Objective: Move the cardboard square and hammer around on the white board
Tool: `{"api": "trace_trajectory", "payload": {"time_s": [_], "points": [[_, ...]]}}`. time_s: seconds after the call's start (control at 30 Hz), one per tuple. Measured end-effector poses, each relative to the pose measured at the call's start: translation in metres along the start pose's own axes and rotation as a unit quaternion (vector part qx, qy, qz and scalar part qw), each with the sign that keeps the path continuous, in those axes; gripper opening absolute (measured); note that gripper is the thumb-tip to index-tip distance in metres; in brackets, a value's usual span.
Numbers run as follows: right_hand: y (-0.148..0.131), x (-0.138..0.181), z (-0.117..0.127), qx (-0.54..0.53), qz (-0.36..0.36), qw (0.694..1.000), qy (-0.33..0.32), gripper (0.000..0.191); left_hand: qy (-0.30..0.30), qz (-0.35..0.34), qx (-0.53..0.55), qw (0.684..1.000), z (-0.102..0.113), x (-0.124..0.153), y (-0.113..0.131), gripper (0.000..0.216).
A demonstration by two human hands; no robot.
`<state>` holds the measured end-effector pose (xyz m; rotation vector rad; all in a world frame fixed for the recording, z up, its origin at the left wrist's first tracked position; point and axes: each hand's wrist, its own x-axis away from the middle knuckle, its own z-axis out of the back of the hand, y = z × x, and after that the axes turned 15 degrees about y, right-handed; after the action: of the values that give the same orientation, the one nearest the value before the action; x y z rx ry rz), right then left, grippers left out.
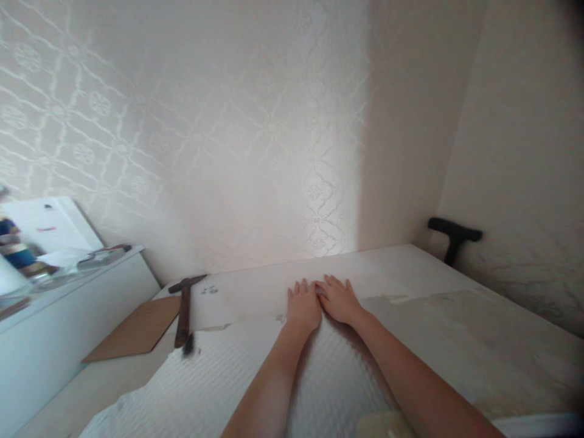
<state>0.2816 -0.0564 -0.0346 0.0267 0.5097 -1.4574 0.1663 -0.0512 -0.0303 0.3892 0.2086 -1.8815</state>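
My left hand (304,307) and my right hand (338,299) lie side by side, palms down, thumbs close together. Their fingers are stretched out over a smooth white panel (255,292) along the wall. Beneath my wrists spreads a white sheet (228,365) with a bumpy, quilted texture. I cannot tell whether something thin lies under my palms. To the left, a hammer (184,313) with a wooden handle rests across the panel, its head toward the wall. Several small metal pieces (210,289), perhaps fasteners, lie beside the hammer head.
A flat brown board (137,331) lies left of the hammer, against a white cabinet (82,328) topped with papers and clutter. At right, a black T-shaped handle (454,234) rises behind the panel's edge. A worn, patchy surface (456,347) extends right of my arms. Patterned wallpaper (255,134) covers the wall.
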Motion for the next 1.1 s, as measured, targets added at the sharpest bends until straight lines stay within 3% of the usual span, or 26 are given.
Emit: {"api": "trace_trajectory", "payload": {"time_s": [1.1], "points": [[-0.0001, 0.0006, 0.0007, -0.003, 0.003, 1.0, 0.0, 0.045, 0.0, 0.0, -0.002, 1.0, 0.0025, 0.0009, 0.0007, 0.046]]}}
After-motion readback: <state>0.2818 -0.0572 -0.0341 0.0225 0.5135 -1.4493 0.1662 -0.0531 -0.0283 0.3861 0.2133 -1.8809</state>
